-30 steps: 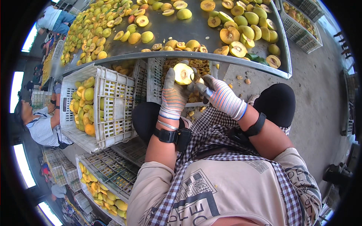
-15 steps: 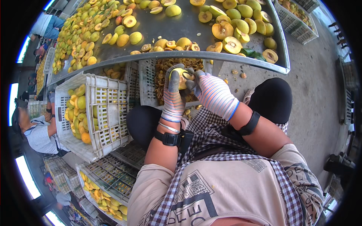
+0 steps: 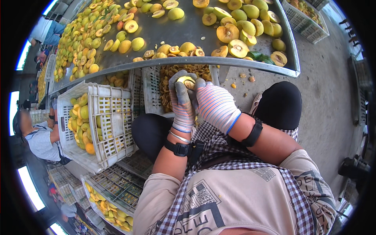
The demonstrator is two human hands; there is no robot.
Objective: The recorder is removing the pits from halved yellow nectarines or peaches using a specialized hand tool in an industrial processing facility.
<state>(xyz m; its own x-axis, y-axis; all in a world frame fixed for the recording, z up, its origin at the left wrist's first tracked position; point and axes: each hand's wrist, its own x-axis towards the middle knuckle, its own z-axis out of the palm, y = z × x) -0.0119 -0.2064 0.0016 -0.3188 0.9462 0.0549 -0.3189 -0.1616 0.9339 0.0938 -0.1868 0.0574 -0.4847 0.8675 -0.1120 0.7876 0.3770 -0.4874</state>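
My left hand (image 3: 182, 102), in a striped glove with grey palm, holds a halved yellow-green peach (image 3: 184, 79) with its cut face up. My right hand (image 3: 217, 102), gloved alike, is closed against the peach from the right. A thin curved pitting blade (image 3: 190, 80) shows at the cut face; its handle is hidden in the right fingers. Both hands are just in front of the metal table's edge (image 3: 172, 60), above a crate (image 3: 152, 89) of brown-orange fruit scraps. On the table lie whole and halved peaches (image 3: 239, 47).
A white crate (image 3: 113, 117) of peaches stands tilted at my left. Below it is another crate (image 3: 111, 196) with yellow fruit. A further crate (image 3: 309, 23) sits at the far right beyond the table. A person (image 3: 43, 139) in a grey shirt sits at the left.
My right hand has shifted slightly left and down, closer to my left hand. The peach half is tilted differently, and less of the curved blade shows.
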